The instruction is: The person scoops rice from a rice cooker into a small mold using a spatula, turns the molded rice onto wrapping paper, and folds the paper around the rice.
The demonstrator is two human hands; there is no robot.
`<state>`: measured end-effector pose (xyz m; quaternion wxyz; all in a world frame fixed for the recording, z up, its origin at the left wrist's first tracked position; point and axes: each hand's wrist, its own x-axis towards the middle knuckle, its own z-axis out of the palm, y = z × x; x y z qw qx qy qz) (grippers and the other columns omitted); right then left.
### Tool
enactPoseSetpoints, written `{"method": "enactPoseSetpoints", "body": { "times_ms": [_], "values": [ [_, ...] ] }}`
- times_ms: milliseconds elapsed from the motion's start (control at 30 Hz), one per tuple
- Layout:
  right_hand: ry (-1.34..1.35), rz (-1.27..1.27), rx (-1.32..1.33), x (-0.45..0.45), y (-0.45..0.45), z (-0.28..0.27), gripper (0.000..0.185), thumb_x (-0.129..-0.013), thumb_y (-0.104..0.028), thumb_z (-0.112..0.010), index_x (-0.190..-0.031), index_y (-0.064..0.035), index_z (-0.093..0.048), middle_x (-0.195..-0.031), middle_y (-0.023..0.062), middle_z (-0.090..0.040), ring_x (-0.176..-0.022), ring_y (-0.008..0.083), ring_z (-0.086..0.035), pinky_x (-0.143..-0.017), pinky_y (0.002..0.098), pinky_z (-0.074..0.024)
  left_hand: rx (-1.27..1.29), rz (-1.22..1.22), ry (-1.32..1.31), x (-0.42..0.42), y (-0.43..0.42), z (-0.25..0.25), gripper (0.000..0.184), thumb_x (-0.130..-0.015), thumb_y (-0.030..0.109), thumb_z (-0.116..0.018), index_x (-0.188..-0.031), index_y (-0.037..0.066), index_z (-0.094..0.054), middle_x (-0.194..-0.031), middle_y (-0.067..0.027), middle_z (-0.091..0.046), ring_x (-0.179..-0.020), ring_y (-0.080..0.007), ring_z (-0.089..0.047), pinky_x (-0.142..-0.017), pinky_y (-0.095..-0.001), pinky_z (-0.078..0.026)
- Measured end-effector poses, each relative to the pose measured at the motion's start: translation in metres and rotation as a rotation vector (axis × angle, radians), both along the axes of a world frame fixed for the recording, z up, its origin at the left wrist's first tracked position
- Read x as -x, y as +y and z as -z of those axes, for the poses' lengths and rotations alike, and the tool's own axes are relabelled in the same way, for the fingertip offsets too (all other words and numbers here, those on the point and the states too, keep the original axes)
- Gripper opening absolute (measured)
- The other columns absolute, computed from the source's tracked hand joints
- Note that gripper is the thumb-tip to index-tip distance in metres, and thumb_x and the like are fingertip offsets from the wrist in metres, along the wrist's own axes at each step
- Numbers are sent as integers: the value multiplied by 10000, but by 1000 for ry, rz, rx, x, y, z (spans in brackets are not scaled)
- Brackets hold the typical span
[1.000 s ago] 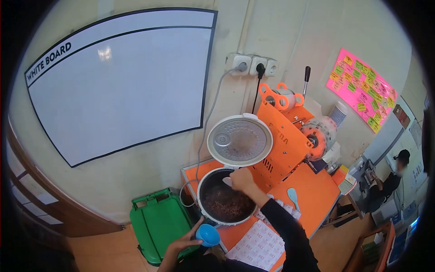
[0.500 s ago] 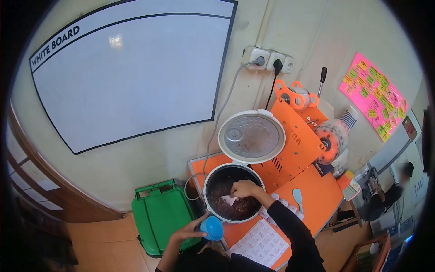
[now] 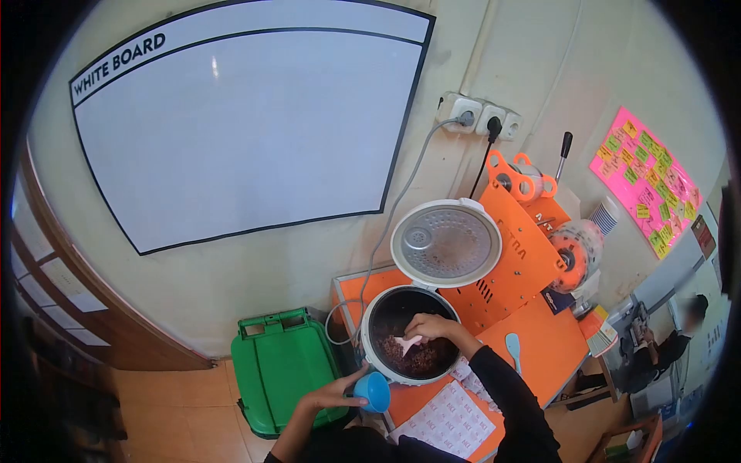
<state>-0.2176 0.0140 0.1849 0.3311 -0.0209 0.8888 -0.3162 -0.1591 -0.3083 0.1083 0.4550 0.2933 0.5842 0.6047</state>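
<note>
Inside the open rice cooker (image 3: 373, 361), my right hand (image 3: 430, 326) grips a pale pink rice paddle (image 3: 408, 344). The paddle's head touches the reddish-brown cooked rice (image 3: 424, 360) at the bottom of the dark pot. My left hand (image 3: 338, 395) holds a blue cup (image 3: 374, 392) just outside the cooker's near rim, fingers and thumb around its side. What the cup contains, if anything, I cannot make out. The cooker's lid (image 3: 446, 243) stands raised behind the pot.
The cooker stands on an orange table (image 3: 532, 328) beside an orange cup-sealing machine (image 3: 509, 251). Printed paper sheets (image 3: 448, 420) and a light blue spatula (image 3: 513, 349) lie to the right. Left of the table is a green bin (image 3: 285, 370). Another person (image 3: 664, 347) sits far right.
The view has shifted, so everything sits further right in it. My right hand has lifted the paddle slightly within the pot, and more rice shows. The left hand still holds the cup.
</note>
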Motion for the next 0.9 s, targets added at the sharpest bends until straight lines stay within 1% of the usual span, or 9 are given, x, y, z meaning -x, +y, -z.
{"method": "enactPoseSetpoints", "body": {
  "times_ms": [267, 467, 533, 567, 667, 733, 767, 833, 900],
  "values": [
    [-111, 102, 147, -3, 18, 20, 266, -848, -258, -629, -1001, -70, -736, -667, 11, -615, -523, 92, -545, -452, 230, -383, -91, -56, -109, -4, -3, 9, 1080, -785, 383, -755, -1530, 50, -48, -1563, -175, -179, -1420, -283, -247, -1158, -409, -215],
    [-70, 192, 215, -18, 20, 4, 206, -878, -207, -630, -950, -42, -730, -632, -18, -569, -480, 61, -463, -418, 220, -325, -247, -206, -439, 7, -22, 41, 951, -814, 363, -729, -1516, 46, -172, -1509, -157, -292, -1351, -265, -367, -1122, -398, -282],
    [-28, 248, 194, -25, 25, 0, 203, -881, -210, -631, -926, -38, -728, -626, -23, -562, -477, 63, -451, -418, 222, -323, -469, -492, -422, 14, -22, 8, 824, -856, 461, -660, -1462, 71, -259, -1420, -131, -397, -1276, -264, -449, -1046, -420, -385],
    [21, 252, 205, -30, 32, -1, 209, -887, -219, -628, -895, -32, -719, -618, -22, -559, -479, 65, -457, -420, 221, -326, -468, -483, -420, 18, -19, -9, 824, -856, 461, -660, -1462, 71, -259, -1420, -131, -397, -1276, -264, -449, -1046, -420, -385],
    [100, 320, 235, -50, 44, -8, 279, -883, -282, -608, -788, -30, -681, -600, 9, -568, -509, 96, -508, -458, 259, -361, -494, -702, -224, 35, 4, -51, 690, -915, 402, -614, -1415, 78, -267, -1310, -153, -432, -1148, -250, -520, -907, -390, -467],
    [135, 381, 247, -68, 46, -21, 347, -873, -336, -591, -712, -35, -651, -590, 41, -581, -537, 124, -554, -494, 297, -394, -457, -801, -158, 45, 33, -66, 596, -948, 405, -568, -1364, 83, -288, -1202, -159, -474, -941, -217, -578, -726, -338, -501],
    [241, 413, 163, -77, 43, -28, 347, -879, -357, -574, -732, -56, -666, -602, 61, -598, -566, 151, -585, -517, 322, -418, -461, -789, -154, 50, 48, -68, 596, -948, 405, -568, -1364, 83, -288, -1202, -159, -474, -941, -217, -578, -726, -338, -501],
    [358, 447, 78, -93, 35, -39, 351, -885, -377, -558, -752, -76, -681, -615, 81, -614, -594, 178, -617, -541, 346, -441, -93, -599, 234, 55, 78, -71, 598, -957, 414, -552, -1369, 71, -288, -1140, -162, -511, -793, -187, -582, -624, -309, -490],
    [624, 483, -132, -106, 21, -46, 341, -897, -394, -528, -796, -119, -702, -662, 131, -647, -696, 262, -663, -610, 403, -487, 6, -542, 236, 44, 112, -82, 635, -946, 447, -558, -1372, 62, -288, -1079, -156, -532, -746, -176, -578, -591, -300, -486]
  ]
}}
